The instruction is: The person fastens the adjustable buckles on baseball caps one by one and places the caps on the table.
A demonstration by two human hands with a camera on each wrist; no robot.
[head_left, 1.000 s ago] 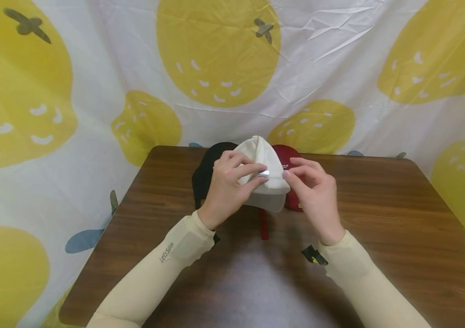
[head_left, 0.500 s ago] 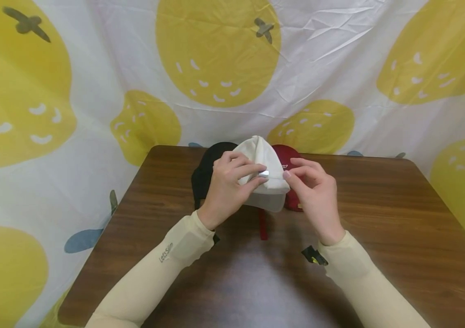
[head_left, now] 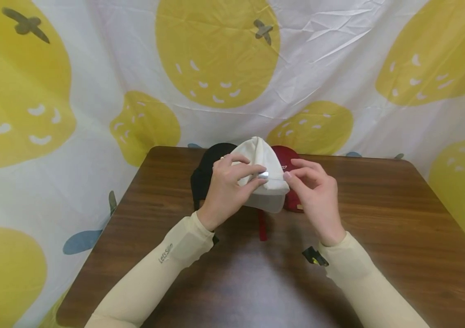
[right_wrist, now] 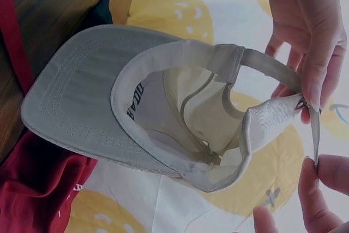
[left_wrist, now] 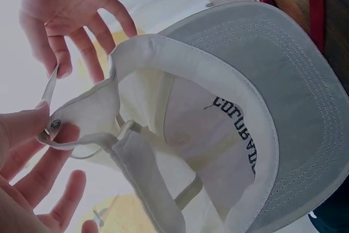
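Wooden table [head_left: 396, 237], we note; above it, white cap [head_left: 272, 161] held up, black cap [head_left: 203, 176] and red cap [head_left: 285, 155] behind. Both grips narrow, we see: right hand [head_left: 317, 193] pinches the white cap's thin strap tail [right_wrist: 315, 135], left hand [head_left: 229, 184] pinches its small metal buckle [head_left: 263, 175].

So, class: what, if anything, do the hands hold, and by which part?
The white cap, by its back strap: the left hand pinches it at the metal buckle, and the right hand pinches the strap's loose end.
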